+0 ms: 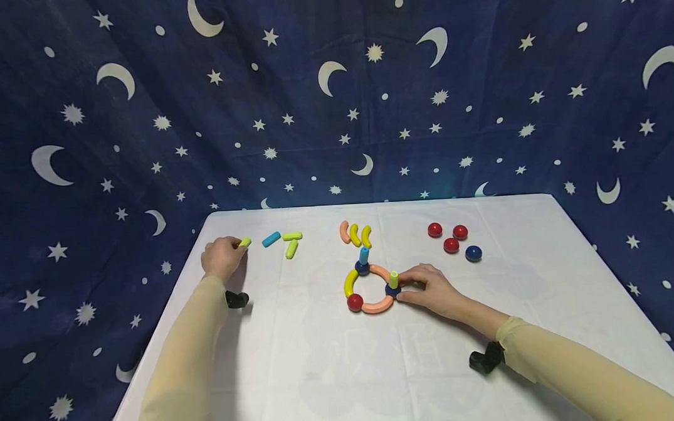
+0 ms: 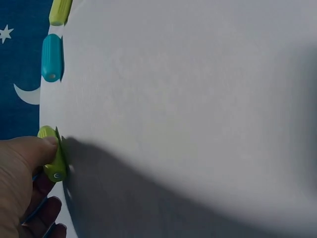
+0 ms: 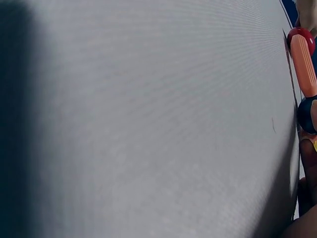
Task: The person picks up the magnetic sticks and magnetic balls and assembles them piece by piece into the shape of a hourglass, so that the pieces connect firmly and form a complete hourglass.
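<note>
At the table's left side my left hand (image 1: 221, 257) pinches a short lime-green rod (image 2: 55, 158) between thumb and fingers. A ring of curved pieces lies mid-table, with a yellow arc (image 1: 351, 283), two salmon arcs (image 1: 377, 305), a red ball (image 1: 355, 302) and two dark blue balls (image 1: 362, 269). Upright on the balls stand a light blue rod (image 1: 364, 255) and a lime-green rod (image 1: 393, 279). My right hand (image 1: 433, 290) holds the ring's right-hand dark blue ball (image 3: 306, 115) with thumb and fingers; the right wrist view shows it only at its edge.
Right of the left hand lie a blue rod (image 1: 271, 239) and two lime-green rods (image 1: 292, 236). Behind the ring are one salmon arc (image 1: 345, 231) and two yellow arcs (image 1: 366, 237). Several red balls (image 1: 451, 245) and a dark blue ball (image 1: 474, 253) sit at right on the white tablecloth (image 1: 321, 374).
</note>
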Available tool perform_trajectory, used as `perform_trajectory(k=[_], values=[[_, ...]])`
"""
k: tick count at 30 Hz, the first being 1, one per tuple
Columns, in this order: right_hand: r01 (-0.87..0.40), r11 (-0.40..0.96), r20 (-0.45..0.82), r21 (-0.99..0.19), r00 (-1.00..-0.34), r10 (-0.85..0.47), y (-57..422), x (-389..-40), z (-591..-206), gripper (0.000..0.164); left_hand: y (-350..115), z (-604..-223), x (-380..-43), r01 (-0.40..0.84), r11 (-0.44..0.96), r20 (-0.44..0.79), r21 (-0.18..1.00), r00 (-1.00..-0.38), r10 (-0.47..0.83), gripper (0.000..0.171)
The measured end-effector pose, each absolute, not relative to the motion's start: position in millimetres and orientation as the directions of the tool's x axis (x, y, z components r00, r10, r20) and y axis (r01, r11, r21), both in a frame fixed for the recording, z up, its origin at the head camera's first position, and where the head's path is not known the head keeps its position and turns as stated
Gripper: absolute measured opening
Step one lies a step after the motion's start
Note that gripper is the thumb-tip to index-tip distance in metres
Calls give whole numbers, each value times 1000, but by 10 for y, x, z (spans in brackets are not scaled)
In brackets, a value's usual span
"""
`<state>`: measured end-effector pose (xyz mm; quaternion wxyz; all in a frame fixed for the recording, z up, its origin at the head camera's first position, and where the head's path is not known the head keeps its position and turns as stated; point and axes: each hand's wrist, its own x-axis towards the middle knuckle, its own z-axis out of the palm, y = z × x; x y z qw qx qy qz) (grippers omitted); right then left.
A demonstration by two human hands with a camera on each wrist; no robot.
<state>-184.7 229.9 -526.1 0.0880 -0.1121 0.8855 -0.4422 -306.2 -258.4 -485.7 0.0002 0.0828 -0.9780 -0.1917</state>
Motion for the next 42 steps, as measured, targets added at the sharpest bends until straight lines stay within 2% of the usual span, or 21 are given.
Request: perform_trajectory(k=[9,15,21,32,42], values=[[-133,579,-46,-804,-958,-284,2313,-1852,-5293,47,-2679,-4880,-2947,-155,895,-37,418,-987,-154,42],[-118,586,-60,-802,-960,-275,2321,-1854,-5271,48,-2642,-4882,-2892,-154,831,-37,535,-987,-159,46],[-122,577,-57,-808,-958,-282,2329,-1859,-5267,48,-2527,-4863,-2847,-98,755,-10,648,-993,-120,45],[-112,569,-62,-815,-959,-278,2305,-1845,-5231,46,-2029,-4809,-2773,85,613,56,786,-996,67,38],[-96,563,-69,-821,-962,-265,2280,-1845,-5239,43,-1468,-4775,-2527,220,488,69,845,-949,308,23]])
